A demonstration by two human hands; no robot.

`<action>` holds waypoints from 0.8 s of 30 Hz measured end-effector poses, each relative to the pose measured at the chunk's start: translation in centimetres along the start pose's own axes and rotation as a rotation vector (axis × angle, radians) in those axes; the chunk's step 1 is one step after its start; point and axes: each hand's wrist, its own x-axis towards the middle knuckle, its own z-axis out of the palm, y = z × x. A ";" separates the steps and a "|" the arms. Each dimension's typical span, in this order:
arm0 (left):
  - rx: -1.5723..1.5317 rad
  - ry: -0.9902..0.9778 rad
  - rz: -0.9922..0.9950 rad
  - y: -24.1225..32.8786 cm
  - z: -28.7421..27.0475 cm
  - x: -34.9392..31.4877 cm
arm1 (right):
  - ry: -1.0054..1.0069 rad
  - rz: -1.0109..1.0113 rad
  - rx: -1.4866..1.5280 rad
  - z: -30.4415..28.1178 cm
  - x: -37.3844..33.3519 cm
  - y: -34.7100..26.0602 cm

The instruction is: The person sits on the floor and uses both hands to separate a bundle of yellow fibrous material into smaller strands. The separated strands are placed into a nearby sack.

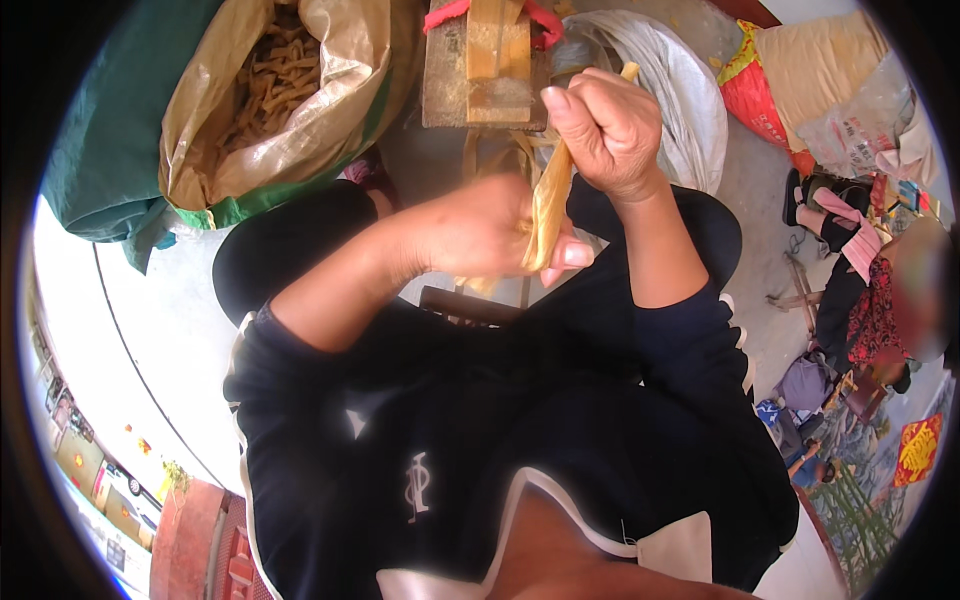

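Note:
A limp, flat yellow-tan strip (550,200) stretches between my two hands above my knees; its exact kind is unclear. My right hand (615,135) is closed around its upper part, thumb out, and a short end sticks up past the fingers. Lower and to the left, my left hand (485,225) is curled with the strip's lower part looped over it, slightly blurred. More pale strips dangle behind and below that hand. Just beyond my hands stands a worn wooden board (445,85) with a lighter wooden block (498,50) on top and red cloth (545,25) around it.
At the far left, a tan woven sack (345,90) holds many brown twisted pieces (275,85). Beside it hangs dark green cloth (110,130). A white plastic bag (690,100) lies right of the board. Further right are stuffed sacks (815,80) and another seated person (875,310).

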 end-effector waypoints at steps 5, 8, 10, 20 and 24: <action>0.208 0.523 0.462 -0.5 -1.0 -1.0 | 0.030 0.055 -0.153 1.2 0.2 0.1; 0.752 0.773 0.628 -1.8 -2.5 -0.7 | -0.103 0.397 0.166 2.3 -1.1 -0.9; 1.073 0.817 0.616 -1.3 -3.8 -1.5 | -0.277 0.902 0.777 2.4 -1.5 -1.9; 0.995 0.970 0.787 -2.6 -3.1 -0.5 | -0.188 1.236 1.469 2.1 -1.8 -2.2; 0.843 1.094 0.654 -3.2 -3.2 0.1 | 0.182 1.057 1.137 2.0 -0.9 -2.5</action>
